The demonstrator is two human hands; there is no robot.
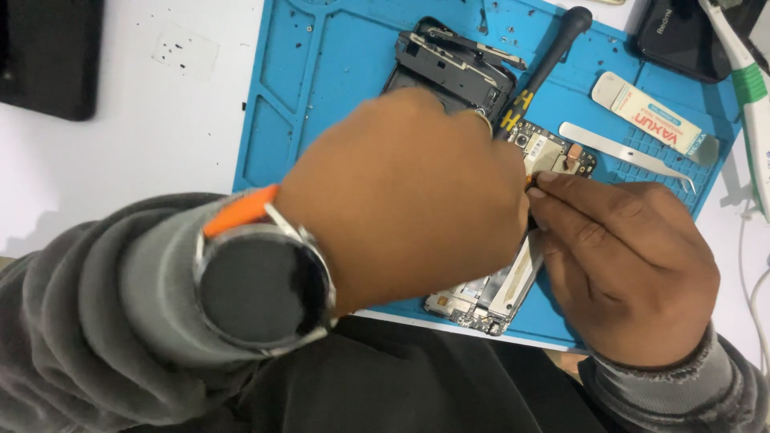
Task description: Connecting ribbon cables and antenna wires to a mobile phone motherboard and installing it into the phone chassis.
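Observation:
My left hand (409,192), with a round watch on an orange strap at the wrist, covers most of an opened phone (489,293) lying on a blue work mat (321,72). Its fingers close around a black-handled screwdriver (549,60) with yellow marks, which slants up to the right. My right hand (630,269) lies at the phone's right edge, its fingertips pinched against the phone next to the screwdriver's tip. The phone's circuit board (553,152) shows just above my right hand. The tip itself is hidden.
A black phone back frame (453,60) lies at the mat's top. To the right are a white flat pry tool (642,112), metal tweezers (630,152), a dark phone (682,40) and a white-green tool (750,88). A black object (48,56) sits top left.

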